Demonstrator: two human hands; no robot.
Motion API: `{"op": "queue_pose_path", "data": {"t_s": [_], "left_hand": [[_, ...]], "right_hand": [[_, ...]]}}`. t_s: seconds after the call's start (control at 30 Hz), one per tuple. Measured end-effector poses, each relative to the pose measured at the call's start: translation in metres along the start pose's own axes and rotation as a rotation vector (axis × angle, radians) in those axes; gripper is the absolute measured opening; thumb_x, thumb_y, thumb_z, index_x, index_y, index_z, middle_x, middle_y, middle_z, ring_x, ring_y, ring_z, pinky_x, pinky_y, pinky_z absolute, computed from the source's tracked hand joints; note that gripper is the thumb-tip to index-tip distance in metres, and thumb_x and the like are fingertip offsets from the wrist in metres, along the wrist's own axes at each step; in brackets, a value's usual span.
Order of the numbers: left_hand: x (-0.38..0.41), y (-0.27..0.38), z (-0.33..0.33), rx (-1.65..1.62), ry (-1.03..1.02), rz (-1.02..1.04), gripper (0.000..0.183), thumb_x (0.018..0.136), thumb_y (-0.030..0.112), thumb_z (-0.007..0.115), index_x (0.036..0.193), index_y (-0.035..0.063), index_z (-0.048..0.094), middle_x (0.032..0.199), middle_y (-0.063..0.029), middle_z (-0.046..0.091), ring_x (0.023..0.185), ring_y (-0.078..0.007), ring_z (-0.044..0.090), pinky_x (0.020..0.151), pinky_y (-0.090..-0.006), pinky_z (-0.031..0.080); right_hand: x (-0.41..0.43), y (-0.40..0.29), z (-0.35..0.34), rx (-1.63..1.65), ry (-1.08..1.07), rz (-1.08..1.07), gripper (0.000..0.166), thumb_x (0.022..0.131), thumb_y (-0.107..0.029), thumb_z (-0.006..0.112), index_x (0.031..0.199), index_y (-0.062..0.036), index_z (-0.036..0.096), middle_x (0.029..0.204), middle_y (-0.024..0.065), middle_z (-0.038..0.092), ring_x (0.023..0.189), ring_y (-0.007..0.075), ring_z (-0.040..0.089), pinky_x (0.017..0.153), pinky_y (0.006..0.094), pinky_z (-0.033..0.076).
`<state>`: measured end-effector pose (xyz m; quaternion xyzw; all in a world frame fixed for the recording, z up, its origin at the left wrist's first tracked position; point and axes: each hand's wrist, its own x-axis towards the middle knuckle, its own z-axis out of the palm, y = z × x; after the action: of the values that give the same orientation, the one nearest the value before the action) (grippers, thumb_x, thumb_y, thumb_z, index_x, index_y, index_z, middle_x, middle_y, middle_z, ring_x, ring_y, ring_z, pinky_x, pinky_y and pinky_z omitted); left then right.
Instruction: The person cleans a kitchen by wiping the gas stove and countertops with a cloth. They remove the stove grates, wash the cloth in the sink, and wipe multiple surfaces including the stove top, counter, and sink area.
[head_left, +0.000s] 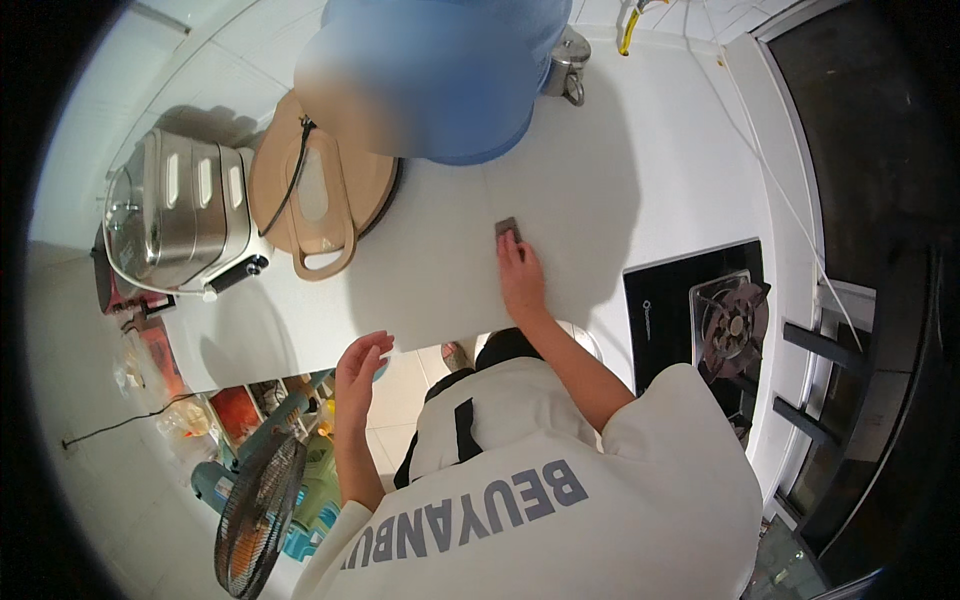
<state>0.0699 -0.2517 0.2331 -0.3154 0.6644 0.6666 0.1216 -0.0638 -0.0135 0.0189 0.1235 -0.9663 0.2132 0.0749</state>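
Note:
My right hand is on the white countertop, its fingertips pressed on a small dark grey-brown scrubbing pad. The pad shows just beyond the fingers, and part of it is hidden under them. Near the counter's front edge, my left hand hangs with its fingers loosely bent and nothing in it. A large blue plastic vessel, partly blurred, stands past the right hand at the back.
Left on the counter are a beige lid-like item with a handle and a steel-and-white steamer-like appliance. A metal pot stands by the back wall. A black gas hob lies right. Below left is a fan.

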Motion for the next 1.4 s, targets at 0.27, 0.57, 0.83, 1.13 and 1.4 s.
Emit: {"op": "queue_pose_path", "data": {"t_s": [0.27, 0.57, 0.83, 1.13, 1.4], "left_hand": [[-0.054, -0.050, -0.035, -0.003, -0.079, 0.074, 0.030, 0.096, 0.018, 0.050, 0.120, 0.0015, 0.056, 0.115, -0.0092, 0.062, 0.109, -0.0180, 0.057, 0.093, -0.0320, 0.044], [-0.125, -0.116, -0.079, -0.062, -0.141, 0.084, 0.027, 0.095, 0.018, 0.051, 0.117, 0.0038, 0.058, 0.111, -0.0074, 0.065, 0.105, -0.0160, 0.059, 0.087, -0.0294, 0.046], [-0.172, -0.108, -0.052, 0.007, -0.290, 0.197, 0.030, 0.095, 0.021, 0.051, 0.117, 0.0019, 0.058, 0.113, -0.0091, 0.063, 0.107, -0.0180, 0.059, 0.089, -0.0318, 0.046], [-0.195, -0.146, 0.043, 0.177, -0.550, 0.366, 0.032, 0.095, 0.022, 0.052, 0.118, 0.0008, 0.057, 0.113, -0.0107, 0.063, 0.106, -0.0219, 0.060, 0.089, -0.0349, 0.048], [-0.348, -0.170, 0.238, 0.479, -1.200, 0.386, 0.034, 0.095, 0.021, 0.050, 0.120, -0.0026, 0.054, 0.114, -0.0146, 0.062, 0.108, -0.0229, 0.059, 0.093, -0.0337, 0.046]], "right_hand": [[-0.095, -0.151, 0.019, 0.380, -0.031, -0.230, 0.028, 0.090, -0.015, 0.057, 0.115, -0.0015, 0.057, 0.094, 0.0159, 0.060, 0.077, 0.0311, 0.057, 0.068, 0.0408, 0.050], [-0.151, -0.149, -0.065, 2.154, -0.563, 0.782, 0.040, 0.091, -0.012, 0.055, 0.128, -0.0003, 0.049, 0.118, 0.0094, 0.058, 0.105, 0.0204, 0.056, 0.091, 0.0347, 0.046], [-0.214, -0.116, -0.216, 2.738, -0.186, 0.949, 0.036, 0.087, -0.013, 0.055, 0.121, -0.0001, 0.051, 0.124, 0.0143, 0.053, 0.114, 0.0286, 0.050, 0.100, 0.0454, 0.039], [-0.366, -0.092, -0.363, 2.618, -0.097, 0.195, 0.035, 0.094, -0.024, 0.050, 0.124, -0.0080, 0.053, 0.122, 0.0058, 0.058, 0.108, 0.0186, 0.056, 0.095, 0.0359, 0.043], [-0.628, -0.050, -0.434, 2.323, 0.631, 0.227, 0.046, 0.090, -0.002, 0.051, 0.135, -0.0014, 0.041, 0.130, 0.0102, 0.050, 0.116, 0.0184, 0.051, 0.095, 0.0333, 0.042]]}}
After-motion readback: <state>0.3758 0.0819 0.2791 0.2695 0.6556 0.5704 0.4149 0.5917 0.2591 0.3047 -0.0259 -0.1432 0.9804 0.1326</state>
